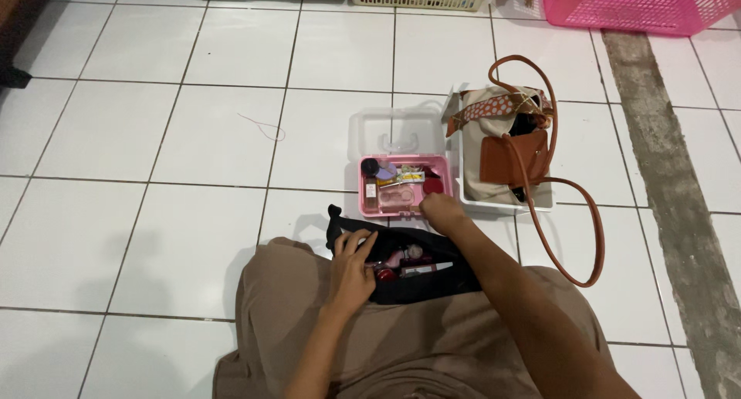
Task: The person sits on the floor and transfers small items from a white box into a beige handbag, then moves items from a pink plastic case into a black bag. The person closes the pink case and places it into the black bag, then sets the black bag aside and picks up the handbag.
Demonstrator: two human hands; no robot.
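A person seated on a white tiled floor point(193, 237) rests the left hand point(351, 272), fingers spread, on the rim of an open black pouch point(421, 287) lying on a brown-draped lap. Just beyond it, the right hand point(441, 212), fingers curled together, reaches the near edge of a small pink box point(401, 184) with its clear lid thrown back; whether it grips anything cannot be told. At right, a beige handbag point(505, 144) with brown straps sits in a white tray.

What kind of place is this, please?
Probably a room in a home: a white tiled floor, plastic laundry-style baskets along the edge, and a person sitting on the floor sorting a black pouch and a pink box.
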